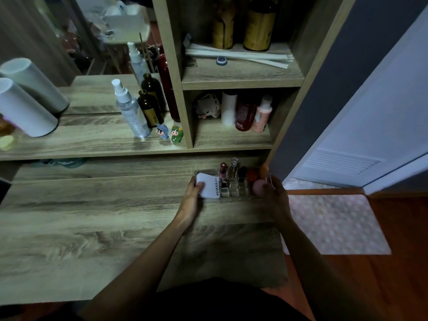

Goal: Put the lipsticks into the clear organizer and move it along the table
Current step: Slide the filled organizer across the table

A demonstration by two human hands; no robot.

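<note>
**deskrat:** Dim room, grey-brown wood-grain dressing table [97,228] filling most of the view. Nearest the camera, 2 bare forearms reach out to the far right corner of it. Left hand [192,195] is wrapped around the left end of the clear acrylic compartment organizer [234,191], thumb on a white rounded compact [208,185] lying in it. Right hand [275,193] clasps the right end.

**shelfie22:** So how far along?

**deskrat:** Looks like loading's done: 2 lipsticks [223,171] stand upright in the slots, plus a pink egg-shaped sponge [259,186]. I'd say the slide along the table is what's left, since it sits hard against the back ledge. See-through walls, small grid cells, pretty crowded. Behind it, wooden shelves [240,82] with bottles.
</note>
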